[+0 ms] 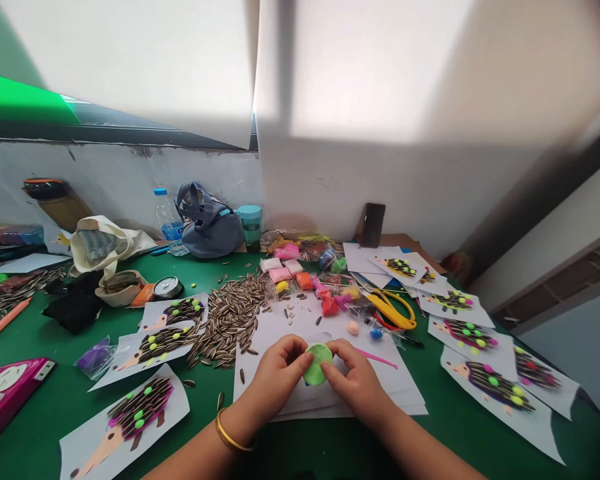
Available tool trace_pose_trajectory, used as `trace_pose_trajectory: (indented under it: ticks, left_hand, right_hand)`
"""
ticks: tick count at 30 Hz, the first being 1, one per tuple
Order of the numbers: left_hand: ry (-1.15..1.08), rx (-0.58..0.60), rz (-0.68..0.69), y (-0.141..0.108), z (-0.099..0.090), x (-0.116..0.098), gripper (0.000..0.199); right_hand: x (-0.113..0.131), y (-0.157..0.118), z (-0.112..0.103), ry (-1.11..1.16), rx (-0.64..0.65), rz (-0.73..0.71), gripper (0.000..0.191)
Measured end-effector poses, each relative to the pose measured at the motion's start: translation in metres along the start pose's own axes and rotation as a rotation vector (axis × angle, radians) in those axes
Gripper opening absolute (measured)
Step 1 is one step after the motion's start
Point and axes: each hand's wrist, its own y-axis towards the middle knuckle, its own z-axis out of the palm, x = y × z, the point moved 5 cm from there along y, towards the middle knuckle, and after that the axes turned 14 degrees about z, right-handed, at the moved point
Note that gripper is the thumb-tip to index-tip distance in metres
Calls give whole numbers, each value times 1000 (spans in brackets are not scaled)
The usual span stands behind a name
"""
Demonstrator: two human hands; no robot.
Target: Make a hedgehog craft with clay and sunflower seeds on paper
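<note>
My left hand (277, 377) and my right hand (355, 380) meet over a stack of white paper sheets (405, 393) and together pinch a flat round piece of light green clay (317, 363). Both thumbs press on the disc from either side. A gold bangle (230, 437) sits on my left wrist. A heap of striped sunflower seeds (230, 317) lies just left of the sheets.
Finished hedgehog pictures made of seeds and clay dots lie left (140, 413) and right (495, 390) on the green table (45, 413). Clay packets (305, 280), yellow scissors (393, 310), a pink stick (377, 359), a grey bag (207, 223), a water bottle (167, 220) and a phone (373, 225) stand behind.
</note>
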Motion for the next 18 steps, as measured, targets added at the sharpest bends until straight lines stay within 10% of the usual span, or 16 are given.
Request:
trace_pose_trajectory:
  ticks: [18]
  left_hand:
    - [85,-12,-30,1,-3,-3,24]
  right_hand:
    - [-3,0,4,13,41,49,19]
